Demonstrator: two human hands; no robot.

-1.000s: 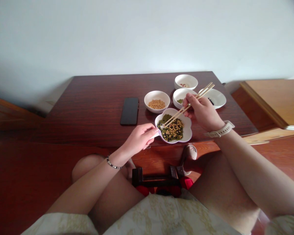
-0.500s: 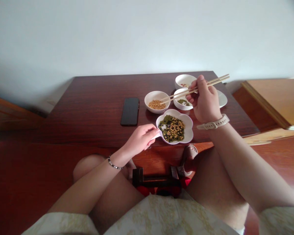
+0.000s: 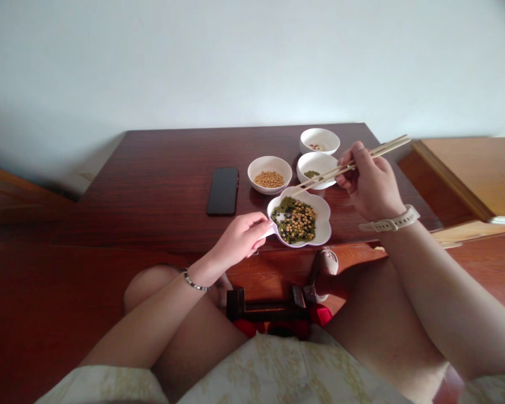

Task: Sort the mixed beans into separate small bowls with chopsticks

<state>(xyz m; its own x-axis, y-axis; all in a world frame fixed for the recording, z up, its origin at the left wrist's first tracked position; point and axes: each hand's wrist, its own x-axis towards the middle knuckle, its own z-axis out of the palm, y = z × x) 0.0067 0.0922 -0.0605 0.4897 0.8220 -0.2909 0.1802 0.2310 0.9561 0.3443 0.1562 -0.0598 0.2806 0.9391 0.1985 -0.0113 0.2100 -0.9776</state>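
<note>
Our left hand [image 3: 243, 235] and right hand [image 3: 376, 185] both grip, well apart.
Our left forearm [image 3: 147, 325] slants inward from the lower left, the left wrist [image 3: 204, 271] nearly straight, the left thumb [image 3: 261, 229] pressed down with its fingers [image 3: 252, 219] curled. Our right forearm [image 3: 450, 292] comes in from the lower right, its hand farther forward, the right thumb [image 3: 361, 155] raised and pointing away from us, its fingers bent inward.

Left of the phone [image 3: 223, 191] is passable; chopsticks [image 3: 389, 146] seemingly obstruct bowls [image 3: 324, 222].
</note>
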